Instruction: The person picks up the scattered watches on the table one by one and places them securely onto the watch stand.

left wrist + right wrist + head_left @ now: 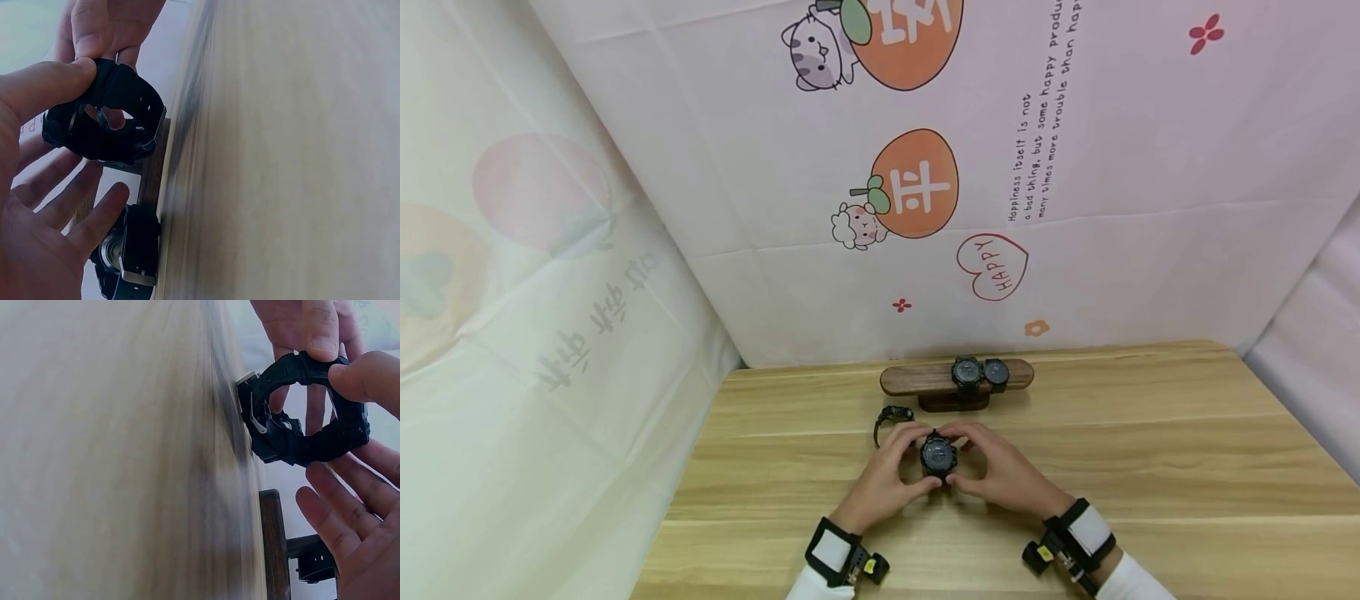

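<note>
A black wristwatch with a round dial is held face up just above the table, between both hands. My left hand pinches its left side, thumb at the near end and fingers at the far end. From the other side, my right hand grips it the same way. Both wrist views show the strap closed in a loop, with a metal buckle at its lower part. A second black watch stands on its side beyond my left fingers.
Behind the hands is a dark wooden watch stand, its bar raised on a base. Two black watches, a larger one and a smaller one, sit on its right half. A printed white cloth hangs along the table's back edge.
</note>
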Demonstrator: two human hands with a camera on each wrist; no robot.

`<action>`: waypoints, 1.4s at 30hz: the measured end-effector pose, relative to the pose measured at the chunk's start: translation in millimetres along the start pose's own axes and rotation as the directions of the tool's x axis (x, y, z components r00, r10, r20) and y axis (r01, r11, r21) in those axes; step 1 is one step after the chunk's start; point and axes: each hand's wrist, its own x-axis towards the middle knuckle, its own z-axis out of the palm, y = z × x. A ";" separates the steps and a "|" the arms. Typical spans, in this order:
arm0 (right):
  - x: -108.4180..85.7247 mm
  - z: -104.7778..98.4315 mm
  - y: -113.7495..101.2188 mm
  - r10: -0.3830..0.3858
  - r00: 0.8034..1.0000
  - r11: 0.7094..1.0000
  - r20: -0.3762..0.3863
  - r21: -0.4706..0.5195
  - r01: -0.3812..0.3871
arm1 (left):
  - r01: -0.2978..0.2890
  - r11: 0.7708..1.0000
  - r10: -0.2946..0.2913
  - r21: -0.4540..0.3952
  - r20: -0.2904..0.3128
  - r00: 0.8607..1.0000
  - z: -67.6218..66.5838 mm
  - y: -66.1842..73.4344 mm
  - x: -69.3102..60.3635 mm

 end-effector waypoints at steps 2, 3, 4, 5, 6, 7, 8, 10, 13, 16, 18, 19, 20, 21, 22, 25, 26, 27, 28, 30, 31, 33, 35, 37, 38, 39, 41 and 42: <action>-0.1 0.2 -0.3 -0.005 1.000 1.000 -0.001 -0.001 0.005 | -0.002 1.000 0.002 -0.001 0.007 1.000 0.2 0.9 0.1; -0.2 0.3 -0.4 -0.006 1.000 1.000 -0.002 -0.001 0.006 | -0.003 1.000 0.003 0.000 0.009 1.000 0.4 1.2 0.2; -0.2 0.5 -0.6 -0.007 1.000 1.000 -0.002 0.000 0.007 | 0.000 1.000 0.000 -0.004 0.011 1.000 0.5 1.6 0.1; -0.3 0.6 -0.7 -0.008 1.000 1.000 -0.003 0.002 0.008 | 0.002 1.000 -0.002 -0.005 0.011 1.000 0.7 1.6 0.0; -0.3 0.7 -0.9 -0.007 1.000 1.000 -0.002 0.003 0.007 | 0.003 1.000 -0.003 -0.003 0.010 1.000 0.8 1.8 0.0; -0.4 0.7 -1.1 -0.005 1.000 1.000 -0.001 0.003 0.005 | 0.007 1.000 -0.007 -0.005 0.010 1.000 0.8 2.0 0.0; -0.4 0.7 -1.5 -0.003 1.000 1.000 0.001 0.004 0.003 | 0.009 1.000 -0.009 -0.005 0.009 1.000 0.9 2.1 0.0; -0.8 0.4 -2.0 0.000 1.000 1.000 0.004 0.004 0.000 | 0.011 1.000 -0.011 -0.003 0.008 1.000 0.8 2.3 0.1; -1.3 -0.3 -2.4 0.001 1.000 1.000 0.012 0.004 -0.001 | 0.014 1.000 -0.014 0.002 0.006 1.000 0.0 3.1 0.3; -1.4 -1.2 -1.5 -0.007 1.000 1.000 0.021 0.003 0.007 | 0.027 1.000 -0.027 -0.006 0.009 1.000 -0.6 3.6 0.7; -1.7 -2.0 -0.3 -0.007 1.000 1.000 0.030 0.008 0.007 | 0.032 0.999 -0.032 -0.007 0.007 0.999 -0.7 3.5 0.7; -1.9 -2.2 1.2 -0.010 0.999 1.000 0.033 0.009 0.010 | 0.039 0.999 -0.038 -0.014 0.011 0.999 -0.8 3.3 0.7; -2.2 -2.7 2.6 -0.013 0.999 1.000 0.034 0.012 0.013 | 0.042 0.999 -0.042 -0.015 0.011 0.999 -0.7 3.2 0.8; -2.7 -3.3 4.2 -0.009 0.999 1.000 0.036 0.018 0.008 | 0.045 0.999 -0.044 -0.013 0.013 0.999 -0.8 3.1 0.7; -3.1 -4.0 6.2 -0.008 0.999 1.000 0.034 0.023 0.008 | 0.044 0.999 -0.044 -0.011 0.012 0.999 -0.8 3.0 0.8; -3.3 -7.9 12.3 -0.017 1.000 0.999 0.010 0.028 0.016 | 0.047 0.999 -0.047 -0.002 0.012 0.999 -0.8 2.1 1.2; -3.0 -10.1 13.9 -0.018 1.000 1.000 -0.002 0.021 0.018 | 0.047 0.999 -0.047 0.002 0.010 0.999 -0.7 2.0 1.3; -2.7 -12.5 15.4 -0.020 1.000 1.000 -0.016 0.009 0.020 | 0.047 0.999 -0.047 0.005 0.009 0.999 -0.7 1.8 1.3; -2.1 -15.2 16.7 -0.026 0.999 1.000 -0.035 -0.005 0.026 | 0.045 0.999 -0.045 0.007 0.008 0.999 -0.6 1.8 1.5; -0.9 -21.8 18.8 -0.031 0.997 0.999 -0.074 -0.039 0.028 | 0.041 0.999 -0.041 0.015 0.005 0.999 -0.4 1.6 1.4; -0.5 -25.2 19.9 -0.032 0.995 0.998 -0.094 -0.055 0.027 | 0.038 0.999 -0.038 0.019 0.003 0.999 -0.3 1.6 1.4; 0.4 -32.3 21.8 -0.037 0.990 0.996 -0.140 -0.086 0.025 | 0.034 0.999 -0.034 0.027 0.001 0.999 -0.1 1.3 1.0; 1.2 -39.4 23.7 -0.044 0.982 0.993 -0.182 -0.115 0.024 | 0.031 0.999 -0.031 0.033 0.001 1.000 0.0 0.8 0.7; 2.2 -45.8 26.1 -0.054 0.974 0.990 -0.219 -0.138 0.024 | 0.032 0.999 -0.032 0.033 0.002 0.999 -0.2 0.4 0.5; 2.8 -48.6 27.5 -0.063 0.969 0.988 -0.238 -0.153 0.026 | 0.034 0.999 -0.034 0.033 0.003 0.999 -0.4 0.4 0.4; 3.2 -51.2 29.0 -0.070 0.965 0.986 -0.255 -0.166 0.028 | 0.035 0.999 -0.035 0.032 0.005 0.999 -0.7 0.3 0.3; 4.0 -55.7 32.7 -0.085 0.955 0.981 -0.285 -0.191 0.030 | 0.037 0.999 -0.037 0.036 0.007 0.999 -1.4 0.4 0.2; 4.2 -57.6 34.7 -0.090 0.950 0.979 -0.300 -0.203 0.029 | 0.038 0.999 -0.039 0.035 0.009 0.999 -1.5 0.5 0.1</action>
